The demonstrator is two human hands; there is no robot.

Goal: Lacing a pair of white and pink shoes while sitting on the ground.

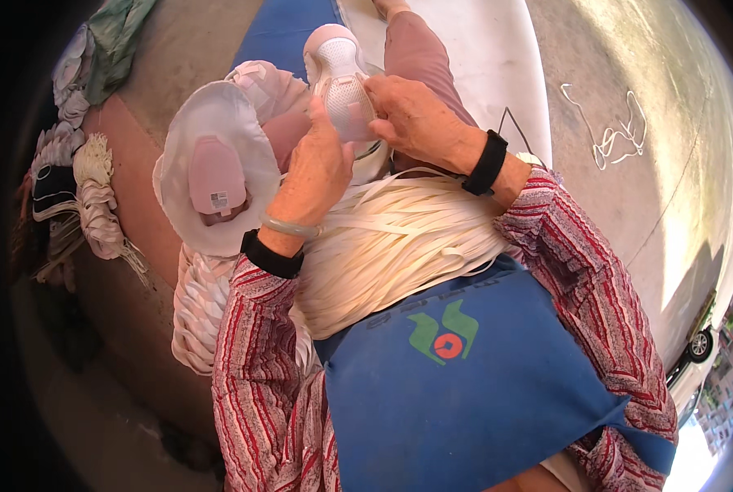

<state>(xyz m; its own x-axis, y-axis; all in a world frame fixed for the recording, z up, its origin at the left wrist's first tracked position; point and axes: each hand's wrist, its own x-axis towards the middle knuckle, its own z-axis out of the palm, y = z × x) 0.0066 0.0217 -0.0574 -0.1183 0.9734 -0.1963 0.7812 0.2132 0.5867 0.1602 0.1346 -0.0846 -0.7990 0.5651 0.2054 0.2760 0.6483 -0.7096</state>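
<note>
A pale pink and white shoe upper (pixel 342 86) with a perforated surface is held up in front of me, beyond my lap. At its near left side is my left hand (pixel 317 164), the thumb raised and the fingers curled against it. My right hand (pixel 419 115) pinches its right edge, with fingertips bent over the side. Whether a lace end is between the fingers is too small to tell. A thick bundle of flat cream shoelaces (pixel 399 242) lies across my lap, just below both hands.
Left of my hands is a white shoe piece (pixel 178 152) with a pink, labelled tongue (pixel 216 176). More pink pieces (pixel 272 86) lie behind it. Braided bundles of shoe parts (pixel 100 193) sit at far left. A loose white lace (pixel 608 139) lies on the floor at right.
</note>
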